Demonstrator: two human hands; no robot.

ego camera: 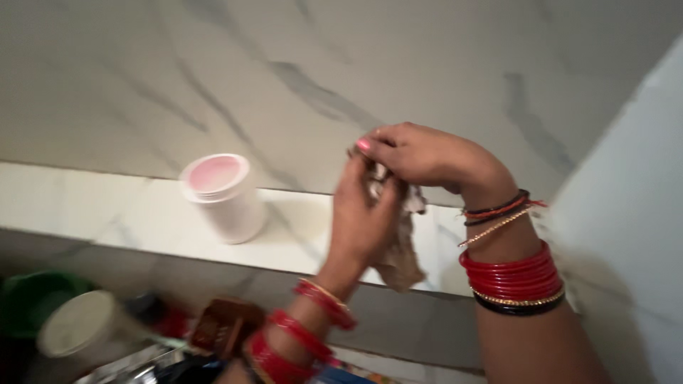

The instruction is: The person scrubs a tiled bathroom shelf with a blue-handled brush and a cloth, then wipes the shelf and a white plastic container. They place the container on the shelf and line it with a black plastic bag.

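Note:
My left hand and my right hand are pressed together around a crumpled greyish-brown cloth, which hangs down between them over a white marble ledge. Both hands grip the cloth; my right hand's fingers pinch its upper edge, my left palm backs it. Red bangles ring both wrists. A white lidded jar stands on the ledge to the left of my hands, apart from them.
A marble wall rises behind the ledge, and a pale wall stands at the right. Below the ledge sit a green container, a white-lidded jar and a brown object, all blurred.

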